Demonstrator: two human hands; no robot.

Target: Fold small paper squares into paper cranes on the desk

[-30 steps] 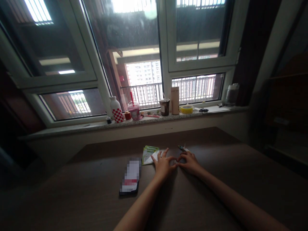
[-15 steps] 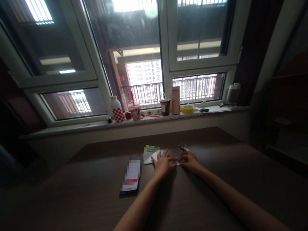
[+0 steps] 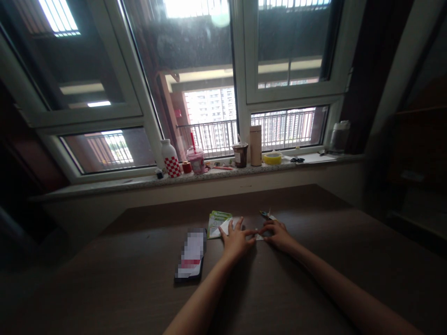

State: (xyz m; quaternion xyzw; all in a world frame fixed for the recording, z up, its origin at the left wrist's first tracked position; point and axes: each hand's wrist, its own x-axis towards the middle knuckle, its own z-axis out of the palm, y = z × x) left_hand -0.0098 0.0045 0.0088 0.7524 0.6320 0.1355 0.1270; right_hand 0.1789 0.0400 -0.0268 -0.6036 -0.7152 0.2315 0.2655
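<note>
Both hands meet over the brown table, around a small white piece that looks like paper. My left hand pinches its left side between thumb and forefinger, while the other fingers spread out over a white sheet and the green-and-white packets. From the right, my right hand is closed with its fingertips on the same piece. The fingers cover much of it, so its full shape is hidden. Just beyond my right hand lies a small, colourful pointed item, too small to make out.
A phone with a blurred screen lies left of my left forearm. Along the windowsill stand a checkered bottle, a pink drink cup, a brown cup, a tan flask, yellow tape and black scissors.
My right fingertips have shifted slightly, and a little more of the white piece shows between the hands. The packets and the phone stay where they were.
</note>
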